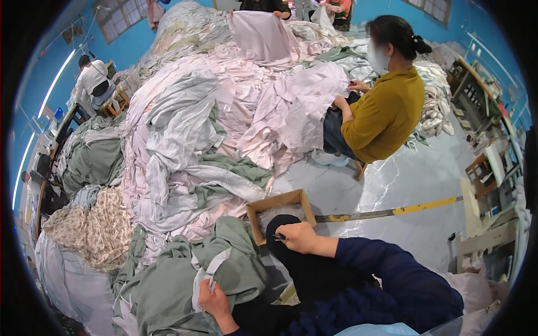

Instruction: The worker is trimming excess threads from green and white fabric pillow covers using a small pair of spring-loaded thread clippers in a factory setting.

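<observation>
My left hand point(214, 302) is closed on a white fabric strip point(212, 264), which lies over a green cloth point(238, 269) bunched at my left knee. The strip loops up from my fingers across the cloth. Over my dark-clad knee, my right hand point(302, 238) is closed around a small dark tool point(278, 237). Its tip points left, and it is too small to name for certain. Just beyond that knee stands an open cardboard box point(305, 204) with pale, wispy scraps inside.
Large heaps of pink, white and green fabric point(185, 123) fill the left and middle. A person in a mustard top point(386, 112) sits beyond, handling pink cloth point(314, 101). Other people work farther back. A yellow-black line point(426, 207) crosses the grey floor; wooden furniture point(487, 246) stands right.
</observation>
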Action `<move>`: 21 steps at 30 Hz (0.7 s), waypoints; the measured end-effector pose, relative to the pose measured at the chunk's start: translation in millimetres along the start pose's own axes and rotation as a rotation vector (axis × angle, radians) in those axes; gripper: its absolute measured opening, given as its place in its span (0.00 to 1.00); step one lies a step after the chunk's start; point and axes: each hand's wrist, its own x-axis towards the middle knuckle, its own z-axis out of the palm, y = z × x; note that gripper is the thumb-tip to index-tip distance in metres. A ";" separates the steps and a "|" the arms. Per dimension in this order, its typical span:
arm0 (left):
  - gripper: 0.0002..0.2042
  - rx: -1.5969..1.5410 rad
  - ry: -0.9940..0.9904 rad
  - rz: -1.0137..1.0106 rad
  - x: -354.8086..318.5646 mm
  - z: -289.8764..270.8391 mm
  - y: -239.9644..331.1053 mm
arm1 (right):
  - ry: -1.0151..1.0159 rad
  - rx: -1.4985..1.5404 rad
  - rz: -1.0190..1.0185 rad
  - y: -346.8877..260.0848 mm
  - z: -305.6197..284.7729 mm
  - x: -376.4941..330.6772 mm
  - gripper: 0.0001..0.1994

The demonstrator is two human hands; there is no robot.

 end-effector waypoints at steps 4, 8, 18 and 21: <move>0.08 0.005 -0.008 -0.010 0.7 0.6 0.6 | -0.012 -0.046 -0.030 -7.4 -1.3 3.9 0.11; 0.10 -0.030 -0.040 -0.029 -0.5 1.0 -2.0 | 0.025 -0.037 -0.040 -4.5 -1.5 4.0 0.13; 0.09 -0.072 -0.026 -0.007 1.7 2.0 -1.4 | 0.036 -0.032 -0.017 -1.4 3.6 6.2 0.14; 0.09 -0.079 -0.029 -0.019 1.9 -0.4 3.7 | 0.091 -0.014 -0.034 0.8 5.6 7.1 0.16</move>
